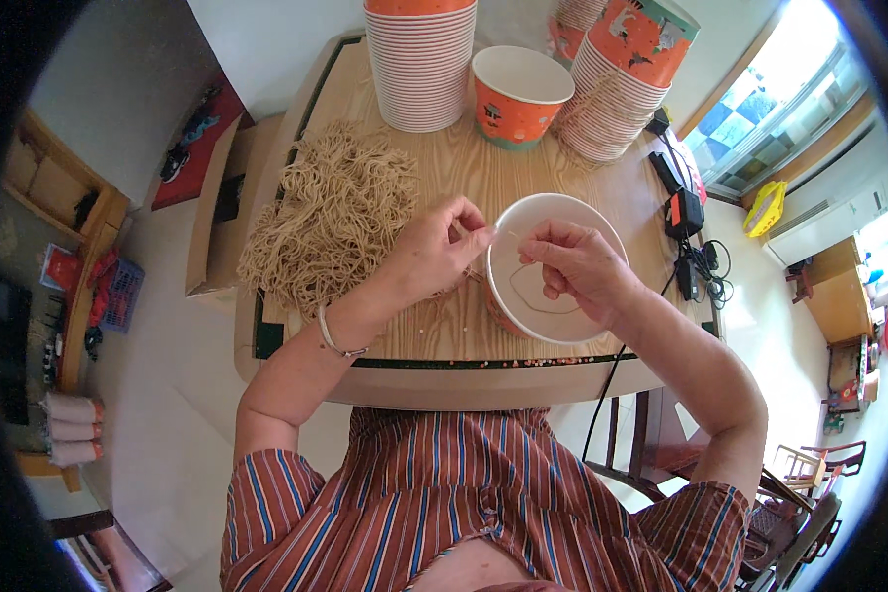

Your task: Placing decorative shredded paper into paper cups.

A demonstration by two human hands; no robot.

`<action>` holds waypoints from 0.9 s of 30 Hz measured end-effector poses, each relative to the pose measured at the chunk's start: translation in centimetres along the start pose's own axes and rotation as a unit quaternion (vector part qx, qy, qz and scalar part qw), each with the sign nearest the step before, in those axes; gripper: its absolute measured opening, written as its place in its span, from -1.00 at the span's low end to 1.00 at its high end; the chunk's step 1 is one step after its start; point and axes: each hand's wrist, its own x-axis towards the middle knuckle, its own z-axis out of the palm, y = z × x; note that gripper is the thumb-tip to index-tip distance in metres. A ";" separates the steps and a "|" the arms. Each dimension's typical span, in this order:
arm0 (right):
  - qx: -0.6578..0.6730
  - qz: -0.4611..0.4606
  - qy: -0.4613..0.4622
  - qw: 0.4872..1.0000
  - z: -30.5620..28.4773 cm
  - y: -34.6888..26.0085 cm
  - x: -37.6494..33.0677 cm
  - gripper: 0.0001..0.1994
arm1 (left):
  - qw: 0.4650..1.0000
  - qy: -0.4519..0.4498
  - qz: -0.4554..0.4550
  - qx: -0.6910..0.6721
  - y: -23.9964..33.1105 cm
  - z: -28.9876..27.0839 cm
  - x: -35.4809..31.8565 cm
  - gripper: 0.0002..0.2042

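Observation:
A white-lined paper tub [602, 225] stands near the table's front edge, its mouth facing up. Over its opening, my right hand [582, 268] is closed in a pinch on a thin tan cord [553, 311], which hangs in a loose loop inside the tub. My left hand [434, 245] is at the tub's left rim, thumb and forefinger pressed together. A faint strand seems to run between the two hands' fingertips. Left of the tub, beside my left hand, lies a big tangled heap of tan cords [335, 212].
At the back stand a tall stack of paper tubs [421, 74], a single orange tub [523, 99] and a leaning stack [617, 94] with cords draped over it. Black adapters and cables [696, 247] line the right edge. Small beads [553, 361] lie along the front edge.

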 end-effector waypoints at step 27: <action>0.015 0.008 0.014 1.000 0.4 0.0 0.9 -0.87 | 0.974 -0.128 -0.058 -0.179 -0.5 -0.3 0.9 -0.62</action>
